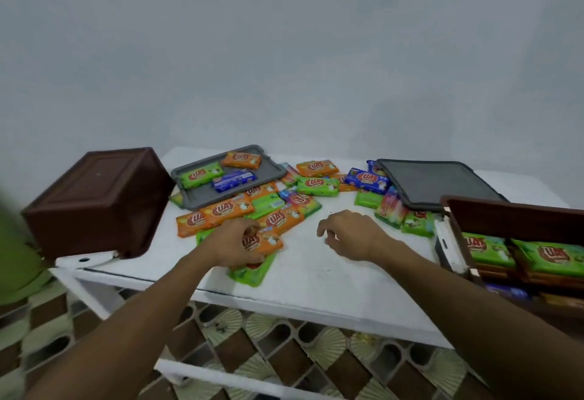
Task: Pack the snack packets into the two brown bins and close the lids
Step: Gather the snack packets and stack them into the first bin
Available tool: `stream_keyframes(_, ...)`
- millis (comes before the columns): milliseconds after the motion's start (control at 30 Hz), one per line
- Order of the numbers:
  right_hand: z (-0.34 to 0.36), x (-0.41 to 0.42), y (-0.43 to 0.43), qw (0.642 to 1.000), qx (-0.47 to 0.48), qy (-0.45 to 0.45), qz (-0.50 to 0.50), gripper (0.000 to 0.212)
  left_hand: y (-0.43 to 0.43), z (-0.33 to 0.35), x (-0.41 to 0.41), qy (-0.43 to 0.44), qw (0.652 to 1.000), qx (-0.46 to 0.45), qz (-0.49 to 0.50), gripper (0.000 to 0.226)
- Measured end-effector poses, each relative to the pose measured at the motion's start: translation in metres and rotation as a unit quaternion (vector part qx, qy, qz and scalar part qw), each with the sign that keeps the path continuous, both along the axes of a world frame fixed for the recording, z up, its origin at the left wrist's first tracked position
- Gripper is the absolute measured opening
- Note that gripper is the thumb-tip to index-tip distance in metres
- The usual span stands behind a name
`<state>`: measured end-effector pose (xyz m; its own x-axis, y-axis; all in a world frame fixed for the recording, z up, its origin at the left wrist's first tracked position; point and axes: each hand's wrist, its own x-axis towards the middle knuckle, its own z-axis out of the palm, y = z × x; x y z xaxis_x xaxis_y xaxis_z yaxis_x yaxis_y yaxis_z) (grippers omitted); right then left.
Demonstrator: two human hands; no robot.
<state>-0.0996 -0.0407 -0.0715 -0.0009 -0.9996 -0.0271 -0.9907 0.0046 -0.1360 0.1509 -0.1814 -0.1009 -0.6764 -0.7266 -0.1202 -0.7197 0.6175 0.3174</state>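
My left hand (235, 243) fingers close on an orange packet (264, 241) mid-surface; right hand (350, 235) hovers open. I judge packets light, crinkly, slippery, best pinched across the short edges

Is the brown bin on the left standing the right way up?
No, the brown bin on the left is tipped over at the table's edge, its flat bottom facing the camera.

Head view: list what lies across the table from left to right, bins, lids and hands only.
Tipped brown bin → grey lid → left hand → right hand → black lid → open brown bin holding packets.
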Motion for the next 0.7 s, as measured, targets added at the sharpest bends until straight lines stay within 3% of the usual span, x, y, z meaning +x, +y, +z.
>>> stream_keyframes(200,-0.033,0.059,-0.024,0.996,0.001,0.022,0.082,0.058,-0.014,0.003,0.035,0.059,0.998,-0.013,0.008,0.091)
stream_keyframes(367,-0.04,0.079,-0.036,0.982,0.037,0.063,0.175,0.064,-0.021,0.0,0.053,0.074,0.997,-0.009,0.028,0.084)
stream_keyframes(500,-0.039,0.077,-0.027,0.983,0.012,0.109,0.149,0.065,-0.018,-0.006,0.053,0.068,0.997,-0.006,0.024,0.08)
stream_keyframes(567,-0.04,0.072,-0.022,0.987,0.007,0.086,0.138,0.059,-0.016,-0.008,0.048,0.064,0.998,-0.021,0.01,0.083)
stream_keyframes(700,-0.03,0.059,-0.014,0.994,0.088,0.001,0.071,0.059,-0.015,-0.005,0.034,0.068,0.997,-0.036,-0.013,0.09)
